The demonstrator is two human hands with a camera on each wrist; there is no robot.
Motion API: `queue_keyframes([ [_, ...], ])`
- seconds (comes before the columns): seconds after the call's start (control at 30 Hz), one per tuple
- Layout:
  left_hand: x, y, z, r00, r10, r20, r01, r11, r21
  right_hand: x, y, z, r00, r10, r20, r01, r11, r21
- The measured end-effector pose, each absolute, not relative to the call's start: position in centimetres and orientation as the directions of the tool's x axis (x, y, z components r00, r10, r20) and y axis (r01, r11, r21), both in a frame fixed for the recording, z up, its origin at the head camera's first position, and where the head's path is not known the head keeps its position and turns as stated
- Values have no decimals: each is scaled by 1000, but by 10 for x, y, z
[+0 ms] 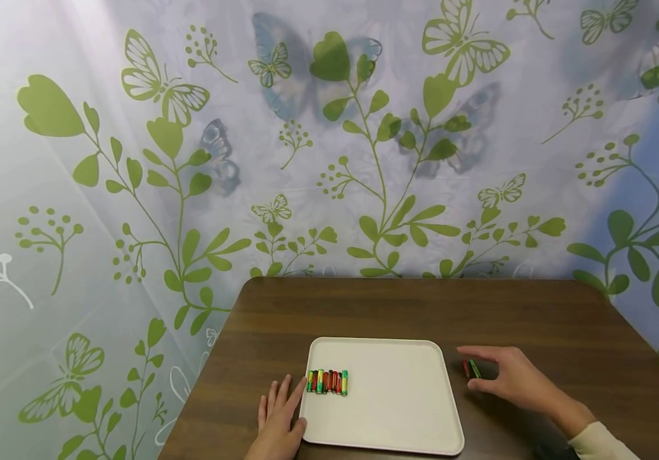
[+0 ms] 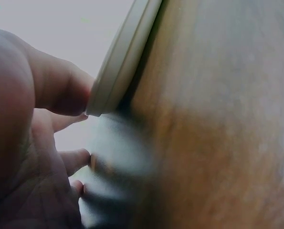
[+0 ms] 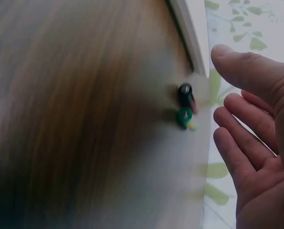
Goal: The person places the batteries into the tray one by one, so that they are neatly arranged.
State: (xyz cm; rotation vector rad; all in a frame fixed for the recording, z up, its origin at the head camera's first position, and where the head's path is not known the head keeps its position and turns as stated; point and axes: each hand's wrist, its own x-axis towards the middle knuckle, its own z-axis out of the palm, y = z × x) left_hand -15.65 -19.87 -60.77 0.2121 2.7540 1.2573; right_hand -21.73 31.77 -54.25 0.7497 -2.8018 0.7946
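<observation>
A cream tray (image 1: 398, 402) lies on the table. Near its left edge, several red and green batteries (image 1: 327, 382) stand side by side in a row. My left hand (image 1: 280, 421) rests at the tray's left side with fingers spread; in the left wrist view its thumb touches the tray's rim (image 2: 120, 62). Right of the tray, a red battery (image 1: 466, 368) and a green battery (image 1: 475, 369) lie together on the wood. My right hand (image 1: 516, 380) hovers around this pair, thumb and fingers apart. The right wrist view shows the dark battery end (image 3: 185, 90) and green battery end (image 3: 184, 116) clear of the fingers.
The brown wooden table (image 1: 410, 306) extends behind and to both sides of the tray. Beyond it hangs a pale curtain (image 1: 329, 160) printed with green leaves and butterflies. A dark shape (image 1: 553, 444) lies beneath the right sleeve (image 1: 602, 442).
</observation>
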Motion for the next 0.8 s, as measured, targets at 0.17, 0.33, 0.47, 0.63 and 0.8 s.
queue_keyframes([
  [0.17, -156, -199, -608, -983, 176, -44, 81, 644, 761, -219, 328, -545, -881, -411, 232, -472, 765, -438],
  [0.33, -156, -198, -606, -984, 172, -54, 71, 646, 760, -219, 333, -547, -888, -409, 213, -460, 772, -439],
  [0.47, -157, -198, -604, -983, 173, -65, 62, 642, 764, -222, 334, -549, -888, -416, 198, -459, 771, -441],
  [0.63, -157, -198, -602, -981, 178, -80, 52, 635, 771, -225, 335, -555, -882, -425, 202, -469, 762, -445],
  [0.8, -157, -198, -604, -983, 175, -59, 68, 637, 768, -226, 335, -560, -874, -439, 207, -484, 752, -449],
])
